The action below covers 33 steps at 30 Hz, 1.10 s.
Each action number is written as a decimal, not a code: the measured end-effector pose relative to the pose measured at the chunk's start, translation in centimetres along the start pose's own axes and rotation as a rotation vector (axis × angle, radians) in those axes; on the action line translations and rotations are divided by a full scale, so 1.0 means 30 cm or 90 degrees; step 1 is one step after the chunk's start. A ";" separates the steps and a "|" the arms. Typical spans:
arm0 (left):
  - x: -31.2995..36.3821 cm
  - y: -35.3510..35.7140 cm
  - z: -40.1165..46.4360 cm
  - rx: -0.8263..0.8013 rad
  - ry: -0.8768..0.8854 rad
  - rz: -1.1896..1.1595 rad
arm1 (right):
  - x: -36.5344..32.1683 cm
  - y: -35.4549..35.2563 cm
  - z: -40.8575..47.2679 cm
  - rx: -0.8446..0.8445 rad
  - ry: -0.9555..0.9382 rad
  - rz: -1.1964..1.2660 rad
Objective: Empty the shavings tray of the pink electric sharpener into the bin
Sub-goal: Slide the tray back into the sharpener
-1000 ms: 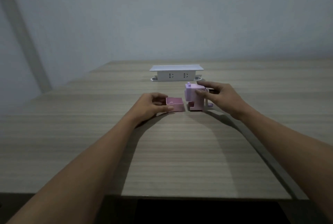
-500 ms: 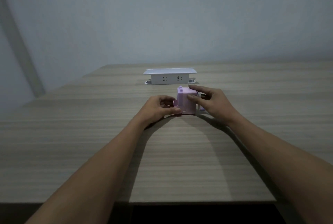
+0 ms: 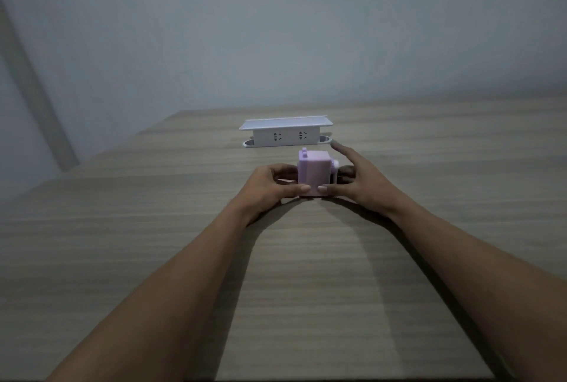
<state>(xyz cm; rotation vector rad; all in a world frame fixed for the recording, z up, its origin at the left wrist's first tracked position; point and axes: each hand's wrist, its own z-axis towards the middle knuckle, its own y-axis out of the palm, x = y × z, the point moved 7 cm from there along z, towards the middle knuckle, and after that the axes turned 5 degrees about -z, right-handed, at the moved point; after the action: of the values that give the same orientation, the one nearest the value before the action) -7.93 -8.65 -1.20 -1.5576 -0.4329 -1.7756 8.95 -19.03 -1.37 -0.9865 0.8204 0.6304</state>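
The pink sharpener (image 3: 314, 174) is seen upright on the wooden counter (image 3: 306, 274), approx. mid-frame, a small nub raised at its top left corner & a rounded knob shown on its right side. No tray is seen sticking out; the front face reads as flush, though the low light makes the seam hard to tell.

The sharpener is flanked by both hands. The left hand (image 3: 270, 186) is placed at 9 o'clock of it, thumb tip pressed to the lower front edge, other fingers curled round the left side & partly hidden behind the body. The right hand (image 3: 359, 185) is placed at 3 o'clock, thumb tip laid on the lower front edge just beside the left thumb, index finger stretched out loose toward 12 o'clock, remaining fingers tucked behind the knob side. So the body is pinched between the 2 hands, each closed on it w/ thumb in front; how firm the grip is cannot be told.

At 12 o'clock of the sharpener, a bit apart, a white power strip box (image 3: 285, 131) w/ a flat lid & 2 sockets on its front is set on the counter. Both bare forearms are stretched in from the near edge, shadows cast between them. A plain pale wall (image 3: 276, 28) is seen behind the counter.
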 end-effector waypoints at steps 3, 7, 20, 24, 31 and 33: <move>0.001 0.008 0.059 0.005 0.004 -0.007 | 0.035 -0.027 0.070 0.019 0.035 0.049; -0.011 0.006 0.197 0.016 0.013 -0.015 | 0.089 -0.069 0.191 0.045 0.045 0.073; -0.096 -0.034 0.646 0.004 0.006 0.045 | 0.243 -0.128 0.574 0.063 0.092 0.070; -0.137 -0.051 0.724 -0.001 0.003 0.075 | 0.305 -0.116 0.649 0.083 0.086 0.061; -0.167 -0.056 0.758 -0.006 -0.002 0.053 | 0.342 -0.111 0.682 0.058 0.098 0.061; -0.164 -0.054 0.750 -0.007 -0.012 0.065 | 0.340 -0.102 0.679 0.051 0.108 0.067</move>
<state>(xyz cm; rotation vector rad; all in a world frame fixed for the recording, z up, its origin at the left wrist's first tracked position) 6.99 8.98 -0.79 -1.5769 -0.3462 -1.6893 23.18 -1.00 -2.15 -0.9363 1.0452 0.6051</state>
